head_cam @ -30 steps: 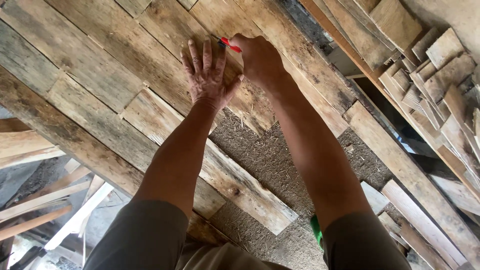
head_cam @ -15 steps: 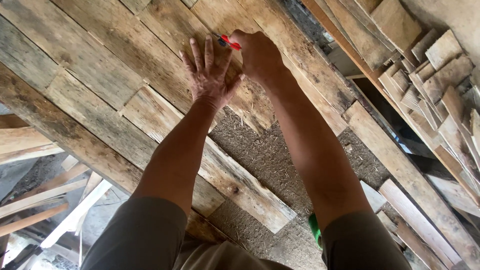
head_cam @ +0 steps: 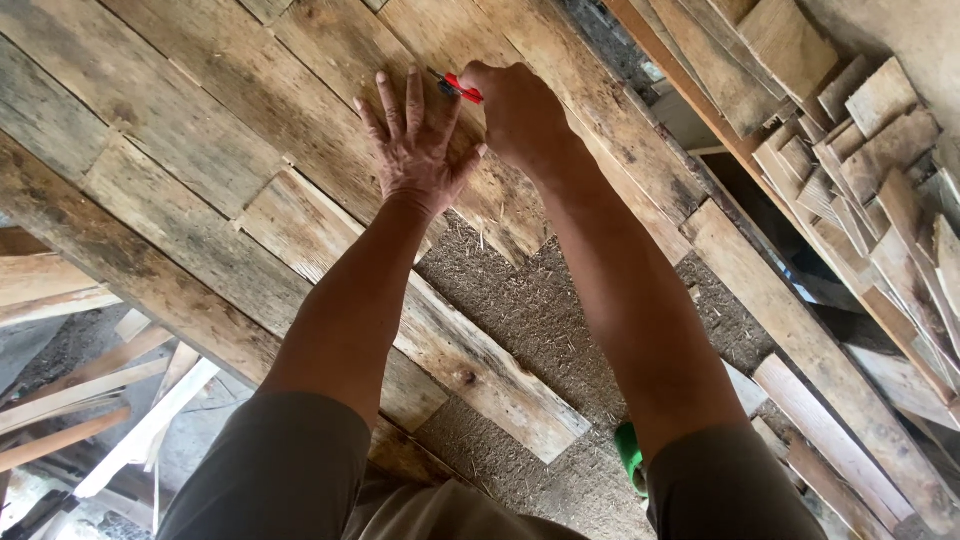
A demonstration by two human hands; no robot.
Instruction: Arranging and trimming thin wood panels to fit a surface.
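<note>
Against the weathered plank (head_cam: 500,200) the right hand (head_cam: 520,115) has its grip closed around a red pencil (head_cam: 462,88), tip touching the wood just beside the left hand (head_cam: 415,150), which lies flat with fingers spread, holding nothing. Several boards (head_cam: 200,150) already cover the rough straw-and-earth surface (head_cam: 540,310); a bare patch remains open below. Loose offcuts (head_cam: 870,150) stack up at the right.

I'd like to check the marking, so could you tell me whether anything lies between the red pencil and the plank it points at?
Nothing visible does. The right hand holds the red pencil with its tip on the weathered plank, just beside the fingers of the left hand, which lies flat on the wood.
</note>
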